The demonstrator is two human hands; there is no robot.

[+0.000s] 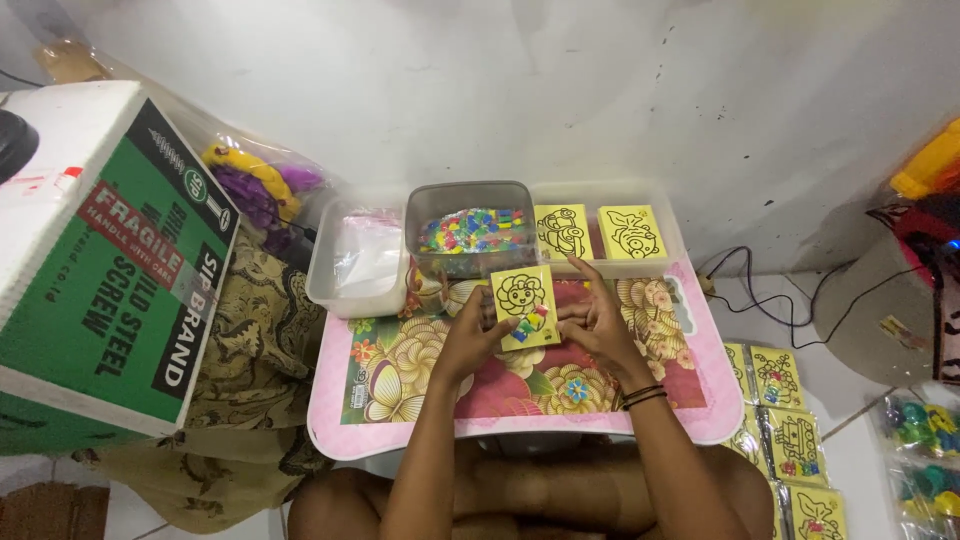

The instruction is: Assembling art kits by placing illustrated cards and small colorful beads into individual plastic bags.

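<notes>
Both hands meet over the middle of a small pink worktop [690, 420] whose top is covered by a floral mat. The left hand [472, 335] holds a yellow card [524, 306] printed with a black outline of a flower-like face, its fingers [484, 303] wrapped around the card's left edge and its thumb pressed onto the lower front, next to a small cluster of coloured bits at the card's bottom right corner. The card stands slightly tilted, lifted just above the mat. The right hand [598, 318] sits just beside the card's right edge with its fingers loosely curled and the forefinger stretched up toward the back of the worktop; whether it actually touches the card cannot be told. A dark band circles the right wrist. Along the back edge stand three clear plastic tubs: the left tub [330, 290] holds clear plastic bags, the middle tub [425, 205] is filled with small multicoloured pieces, and the right tub [672, 235] holds two more yellow outline cards [598, 232] propped side by side. Packaged yellow cards [785, 420] lie on the floor to the right, and a green and white cardboard box [100, 270] sits at the left.
</notes>
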